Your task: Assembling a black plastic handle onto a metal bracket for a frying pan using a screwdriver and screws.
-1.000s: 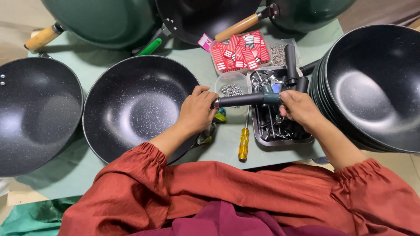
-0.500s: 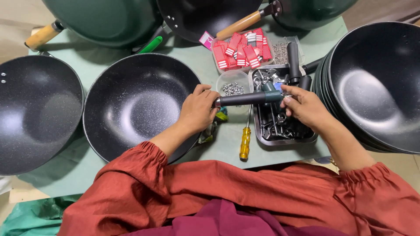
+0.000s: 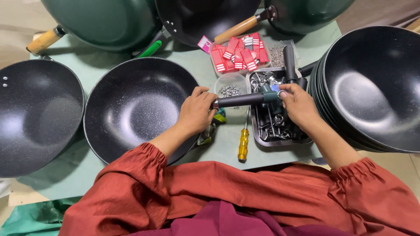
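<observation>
A black speckled wok [image 3: 135,105] lies in front of me on the green table [image 3: 227,144]. My left hand [image 3: 196,111] grips its rim on the right side, where a black handle [image 3: 243,99] sticks out sideways. My right hand [image 3: 297,105] is closed on the handle's far end, by its dark green tip, above a metal tray [image 3: 280,131] of parts. A yellow-handled screwdriver [image 3: 243,142] rests on the table just below the handle.
A second black wok [image 3: 35,118] sits at the left; a stack of black woks [image 3: 372,87] at the right. Green woks with wooden handles [image 3: 105,22] line the back. A tray of red packets [image 3: 238,54] and a small tub of screws [image 3: 231,89] stand behind the handle.
The handle has swung up a little at its right end. Both hands hold as before, with the right hand shifted slightly toward the handle's tip.
</observation>
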